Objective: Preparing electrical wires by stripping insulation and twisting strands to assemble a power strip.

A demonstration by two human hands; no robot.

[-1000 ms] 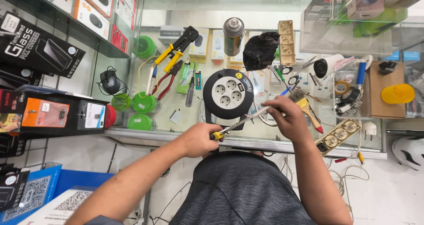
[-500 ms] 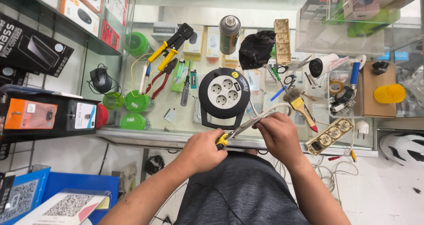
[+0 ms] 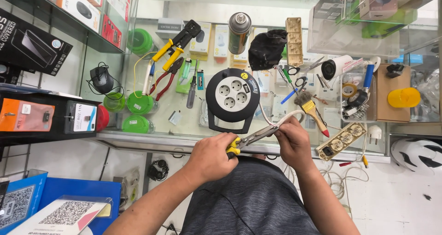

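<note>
Gripping yellow-handled metal pliers [image 3: 251,138] in my closed left hand [image 3: 212,155], I pinch a white cable [image 3: 287,118] with my right hand [image 3: 293,143], below the black round cable reel [image 3: 232,96].

Yellow-handled pliers [image 3: 251,138] pointed toward two o'clock, their tips apparently closed on a white cable [image 3: 286,119] curving up toward twelve.

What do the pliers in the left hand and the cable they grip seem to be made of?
Pliers: bare grey metal jaws with a dull sheen; the handles look yellow plastic-coated. Cable: white, smooth, bending freely, so probably a plastic-sheathed cord. Its core is hidden.
</note>
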